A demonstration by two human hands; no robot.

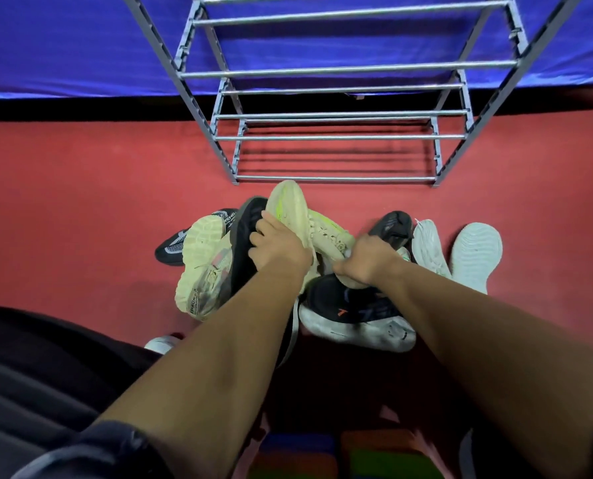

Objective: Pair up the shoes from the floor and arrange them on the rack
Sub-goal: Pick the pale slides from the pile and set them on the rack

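Both hands clamped on cream shoe point(309, 226): left hand point(279, 245) at sole, right hand point(367, 259) at heel. Lift clear of pile, fetch mate point(203, 267), set both on empty rack point(336, 136).

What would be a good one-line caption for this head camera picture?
Both hands, left hand and right hand, grip a cream sneaker above a floor pile before an empty metal rack.

We count one metal rack point(336, 138) at twelve o'clock, two hands, and about eight shoes. Two are cream shoes point(203, 267), two white shoes point(474, 252) lie at three o'clock, and roughly four are dark shoes point(354, 305).
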